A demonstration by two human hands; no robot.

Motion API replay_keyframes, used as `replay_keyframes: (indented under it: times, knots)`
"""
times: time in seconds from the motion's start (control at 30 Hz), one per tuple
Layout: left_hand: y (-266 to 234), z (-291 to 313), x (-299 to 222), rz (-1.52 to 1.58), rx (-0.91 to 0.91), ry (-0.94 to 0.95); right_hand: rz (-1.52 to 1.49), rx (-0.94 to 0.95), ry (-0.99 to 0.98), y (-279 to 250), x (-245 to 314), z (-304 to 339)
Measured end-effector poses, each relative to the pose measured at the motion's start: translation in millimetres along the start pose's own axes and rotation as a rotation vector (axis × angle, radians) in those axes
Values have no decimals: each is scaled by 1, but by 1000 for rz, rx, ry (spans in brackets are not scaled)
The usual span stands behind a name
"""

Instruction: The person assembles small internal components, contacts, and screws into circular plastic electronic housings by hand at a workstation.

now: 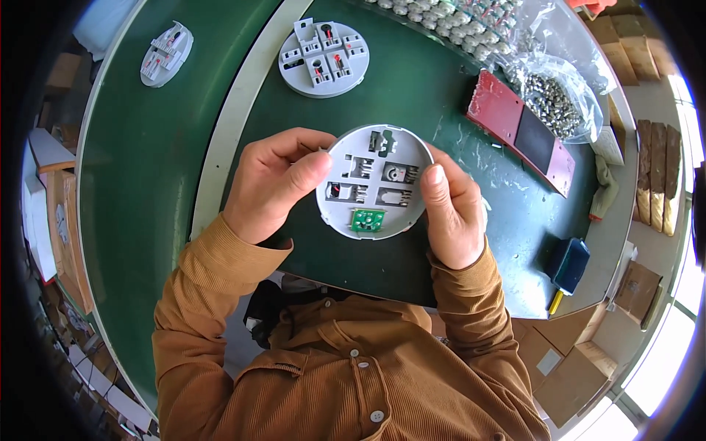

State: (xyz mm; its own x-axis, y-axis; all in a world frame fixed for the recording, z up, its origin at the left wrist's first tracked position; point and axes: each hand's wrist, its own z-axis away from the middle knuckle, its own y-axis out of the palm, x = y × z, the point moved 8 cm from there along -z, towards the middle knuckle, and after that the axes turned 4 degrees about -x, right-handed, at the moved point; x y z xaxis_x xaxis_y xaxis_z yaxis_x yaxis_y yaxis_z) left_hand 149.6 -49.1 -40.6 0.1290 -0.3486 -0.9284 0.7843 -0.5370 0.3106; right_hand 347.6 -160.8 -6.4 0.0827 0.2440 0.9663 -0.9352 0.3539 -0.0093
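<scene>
Between my two hands is a round grey plastic housing (373, 175), its hollow inner side turned up toward me. Several cut-outs with metal contacts show in it, and a small green circuit board (367, 220) sits near its lower rim. My left hand (276, 180) grips the left rim, thumb on the edge and fingers curled behind. On the opposite rim, my right hand (454, 209) presses its thumb, the fingers hidden underneath. Beyond my hands a similar round grey part (323, 60) lies on the green table with its socketed face up.
Another grey disc (167, 54) lies at the far left, past a pale strip (239, 125). At the back right are a clear bag of small metal parts (550, 103), rows of round silvery pieces (448, 22) and a red block with a black pad (522, 132). A dark brush (570, 266) lies at right.
</scene>
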Motion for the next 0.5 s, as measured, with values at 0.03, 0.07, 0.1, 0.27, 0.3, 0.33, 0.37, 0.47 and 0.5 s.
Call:
replay_keyframes:
  times: [0.03, 0.07, 0.1, 0.27, 0.3, 0.33, 0.37, 0.47, 0.5]
  knots:
    - [0, -1, 0, -18, -8, 5, -5, -22, -70, 0, 1, -2]
    - [1, -3, 0, -35, -16, 10, -9, -45, -141, -1, 2, -4]
    - [2, -4, 0, -35, -16, 5, -11, -46, -136, -3, -4, -6]
    - [8, -6, -6, -33, -76, 72, -145, -27, -24, -15, -35, -13]
    - [8, -6, -6, -38, -76, 73, -145, -24, -35, -16, -35, -13]
    - [8, -7, -5, -43, -76, 74, -144, -22, -46, -16, -35, -14]
    - [7, -7, -5, -48, -76, 76, -143, -19, -58, -16, -35, -14]
    - [7, -8, -4, -52, -77, 76, -147, -19, -72, -16, -34, -15]
    - [7, -8, -4, -51, -80, 76, -150, -21, -76, -15, -32, -15]
